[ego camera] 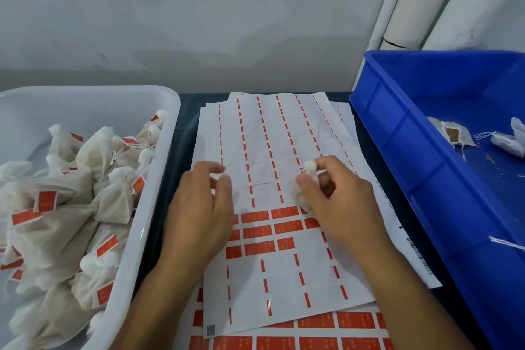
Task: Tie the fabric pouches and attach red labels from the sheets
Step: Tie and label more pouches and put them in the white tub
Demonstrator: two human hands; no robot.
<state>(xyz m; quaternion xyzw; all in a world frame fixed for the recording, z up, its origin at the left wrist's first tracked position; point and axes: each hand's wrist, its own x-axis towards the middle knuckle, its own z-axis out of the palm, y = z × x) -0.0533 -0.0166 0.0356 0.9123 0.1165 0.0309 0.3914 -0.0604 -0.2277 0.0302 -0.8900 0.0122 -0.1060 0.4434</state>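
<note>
A small white fabric pouch (305, 182) is in the right hand (338, 199), above the middle of the label sheet (272, 156). The thumb and the fingers pinch it near its gathered neck, and most of its body is hidden under the palm. The left hand (199, 207) is just beside, over the left part of the same sheet; its fingers are curled and the fingertips are close together near the thumb, but I cannot tell if they pinch a string or a label. The sheet is mostly peeled, with only thin red strips on it, and a few rows of red labels (285, 227) remain between the two hands. More sheets lie under it on the dark worktop (184, 128). On the left a white tub (153, 193) holds many tied pouches with red labels on them. On the right a blue bin (412, 150) holds a few open pouches (454, 135) with loose strings.
</note>
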